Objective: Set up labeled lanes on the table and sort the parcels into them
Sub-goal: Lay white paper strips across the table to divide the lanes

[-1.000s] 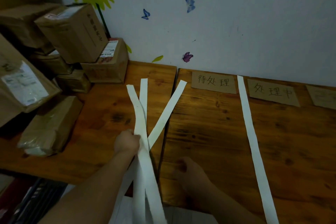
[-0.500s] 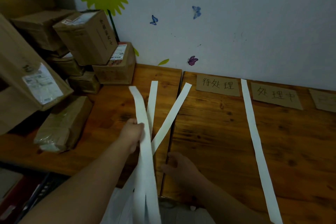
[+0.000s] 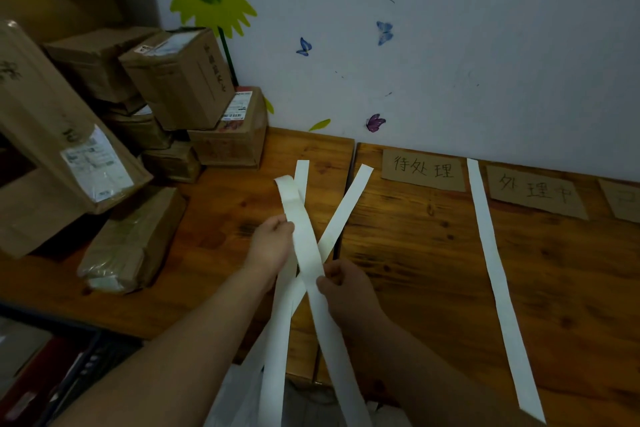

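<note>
From my remote seat, the parcels (image 3: pixel 173 80) are stacked at about ten o'clock on the far left of the table (image 3: pixel 415 270), brown boxes leaning against each other. One film-wrapped parcel (image 3: pixel 131 239) lies flat at nine o'clock in front of the pile.

Near the centre, the left hand (image 3: pixel 272 246) has its fingers curled and pinches the lifted paper strip (image 3: pixel 304 246) by its left edge. The top end of that strip curls up off the wood toward twelve o'clock. Beneath it lie two loose strips. A straight strip (image 3: pixel 302 172) points at twelve o'clock, and a slanted strip (image 3: pixel 349 204) leans toward one o'clock across the seam between the two tabletops. All three strips cross just in front of me and hang over the near edge at six o'clock.

The right hand (image 3: pixel 346 284) pinches the same lifted strip lower down, its thumb and fingertips closed on the right edge.

At one o'clock, the first cardboard label (image 3: pixel 423 170) lies by the wall. Beside it at three o'clock, the laid strip (image 3: pixel 491 260) runs flat from the wall to the near edge. Past it sit the second cardboard label (image 3: pixel 535 191) and a third label (image 3: pixel 623 199), which is cut off by the frame.
</note>
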A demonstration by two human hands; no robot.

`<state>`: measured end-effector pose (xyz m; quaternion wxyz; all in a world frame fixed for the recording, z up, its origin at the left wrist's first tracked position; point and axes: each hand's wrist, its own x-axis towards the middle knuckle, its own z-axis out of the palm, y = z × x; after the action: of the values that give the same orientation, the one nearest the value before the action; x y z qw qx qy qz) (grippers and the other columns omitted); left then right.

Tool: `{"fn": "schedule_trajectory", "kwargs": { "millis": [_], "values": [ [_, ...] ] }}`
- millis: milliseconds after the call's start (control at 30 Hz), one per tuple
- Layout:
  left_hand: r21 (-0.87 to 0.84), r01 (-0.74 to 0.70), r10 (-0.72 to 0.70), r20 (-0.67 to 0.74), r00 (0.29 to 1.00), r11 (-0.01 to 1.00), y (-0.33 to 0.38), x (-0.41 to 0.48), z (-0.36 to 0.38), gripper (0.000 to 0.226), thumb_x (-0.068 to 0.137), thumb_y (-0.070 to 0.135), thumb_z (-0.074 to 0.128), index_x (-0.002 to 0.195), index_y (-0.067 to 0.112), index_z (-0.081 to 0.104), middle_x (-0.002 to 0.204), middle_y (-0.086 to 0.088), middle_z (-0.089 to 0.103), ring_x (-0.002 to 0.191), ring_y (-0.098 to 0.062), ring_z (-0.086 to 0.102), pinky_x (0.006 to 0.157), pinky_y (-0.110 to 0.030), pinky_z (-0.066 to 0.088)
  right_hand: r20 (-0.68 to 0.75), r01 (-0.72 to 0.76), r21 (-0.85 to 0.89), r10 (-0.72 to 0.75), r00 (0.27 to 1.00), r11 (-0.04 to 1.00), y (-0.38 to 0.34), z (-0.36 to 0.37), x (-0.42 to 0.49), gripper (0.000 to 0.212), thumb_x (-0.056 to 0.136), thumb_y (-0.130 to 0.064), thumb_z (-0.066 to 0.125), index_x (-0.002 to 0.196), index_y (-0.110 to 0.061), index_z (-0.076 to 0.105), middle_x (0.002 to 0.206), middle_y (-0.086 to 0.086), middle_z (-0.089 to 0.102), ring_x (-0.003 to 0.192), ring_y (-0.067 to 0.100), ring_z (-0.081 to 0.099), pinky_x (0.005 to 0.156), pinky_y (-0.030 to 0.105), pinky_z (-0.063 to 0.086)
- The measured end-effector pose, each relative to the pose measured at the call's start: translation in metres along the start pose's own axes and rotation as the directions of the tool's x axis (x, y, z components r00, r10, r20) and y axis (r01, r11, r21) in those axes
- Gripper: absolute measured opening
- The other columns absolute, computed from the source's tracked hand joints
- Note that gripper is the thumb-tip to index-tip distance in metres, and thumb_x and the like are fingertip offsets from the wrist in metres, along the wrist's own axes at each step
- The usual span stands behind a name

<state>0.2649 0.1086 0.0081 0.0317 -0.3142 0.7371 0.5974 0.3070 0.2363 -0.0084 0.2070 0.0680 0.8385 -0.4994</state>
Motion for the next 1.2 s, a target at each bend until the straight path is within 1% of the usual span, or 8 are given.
{"fn": "schedule_trajectory", "kwargs": {
  "millis": [67,200,300,433,633,800,967,1200],
  "values": [
    [-0.073,0.095,-0.089,0.079,0.993,0.993,-0.005,-0.001,-0.001,0.033,0.097,0.035,0.044,0.126,0.021,0.052,0.118,-0.005,0.057,0.101,-0.023,0.057,0.085,-0.035,0.052,0.006,-0.032,0.019,0.032,0.999,0.999,0.000,-0.004,0.002,0.019,0.095,-0.020,0.055,0.114,-0.020,0.055,0.104,-0.006,0.053,0.087,0.005,0.050,0.071,0.016,0.042],
    [-0.243,0.213,-0.138,0.291,0.947,0.946,-0.012,-0.012,0.001,0.022,0.098,0.020,0.046,0.118,0.018,0.055,0.105,-0.014,0.065,0.096,-0.030,0.066,0.080,-0.040,0.058,0.042,-0.037,0.007,0.036,0.998,0.999,-0.001,-0.006,0.005,0.035,0.094,-0.018,0.057,0.128,-0.019,0.050,0.129,0.002,0.054,0.104,0.013,0.054,0.083,0.025,0.048],
    [-0.161,0.136,-0.093,0.247,0.964,0.978,-0.010,-0.014,0.006,0.030,0.097,0.010,0.047,0.125,0.017,0.053,0.105,-0.014,0.064,0.097,-0.032,0.065,0.083,-0.040,0.056,0.054,-0.020,0.036,0.018,0.998,0.999,-0.003,-0.006,0.006,0.045,0.093,-0.020,0.059,0.135,-0.021,0.044,0.133,0.000,0.052,0.109,0.015,0.055,0.080,0.023,0.051],
    [-0.111,0.052,-0.030,0.198,0.980,0.992,-0.004,-0.017,0.012,0.036,0.091,0.008,0.056,0.127,0.012,0.054,0.112,-0.005,0.057,0.095,-0.022,0.058,0.072,-0.025,0.054,-0.021,-0.006,0.069,0.007,1.000,0.998,-0.010,-0.009,0.007,0.026,0.090,-0.034,0.062,0.109,-0.017,0.057,0.097,-0.006,0.057,0.085,0.008,0.055,0.064,0.016,0.044],
    [-0.227,0.112,-0.069,0.191,0.979,0.967,0.002,-0.016,0.013,0.035,0.086,0.014,0.066,0.120,0.010,0.056,0.112,-0.008,0.062,0.100,-0.028,0.061,0.089,-0.042,0.053,-0.069,0.003,0.079,0.002,0.998,0.997,-0.019,-0.016,0.013,0.019,0.092,-0.024,0.061,0.106,-0.011,0.064,0.104,0.002,0.065,0.085,0.011,0.060,0.061,0.014,0.045],
    [-0.177,0.252,-0.180,0.344,0.922,0.951,0.007,-0.024,0.006,0.023,0.093,0.024,0.057,0.108,0.008,0.064,0.094,-0.011,0.066,0.087,-0.024,0.063,0.067,-0.030,0.054,-0.144,-0.009,0.121,0.027,0.989,0.993,-0.018,-0.023,0.015,0.010,0.091,-0.022,0.062,0.097,-0.015,0.058,0.099,0.000,0.061,0.082,0.011,0.060,0.067,0.021,0.051],
    [-0.038,0.194,-0.167,0.362,0.917,0.980,0.011,-0.026,0.002,0.023,0.094,0.019,0.056,0.111,0.006,0.063,0.099,-0.012,0.066,0.088,-0.023,0.065,0.059,-0.025,0.053,-0.153,-0.006,0.125,0.026,0.988,0.992,-0.019,-0.027,0.011,0.017,0.091,-0.024,0.062,0.105,-0.013,0.062,0.104,0.001,0.062,0.087,0.014,0.060,0.062,0.017,0.047],
    [-0.228,0.329,-0.206,0.437,0.876,0.916,0.020,-0.032,0.000,0.017,0.093,0.015,0.056,0.095,0.000,0.063,0.065,-0.009,0.067,0.054,-0.015,0.066,0.045,-0.022,0.052,-0.232,0.066,0.215,-0.015,0.973,0.974,-0.031,-0.032,0.009,0.011,0.089,-0.021,0.064,0.084,-0.024,0.055,0.091,-0.006,0.058,0.083,0.011,0.059,0.061,0.017,0.047]
  ]
}}
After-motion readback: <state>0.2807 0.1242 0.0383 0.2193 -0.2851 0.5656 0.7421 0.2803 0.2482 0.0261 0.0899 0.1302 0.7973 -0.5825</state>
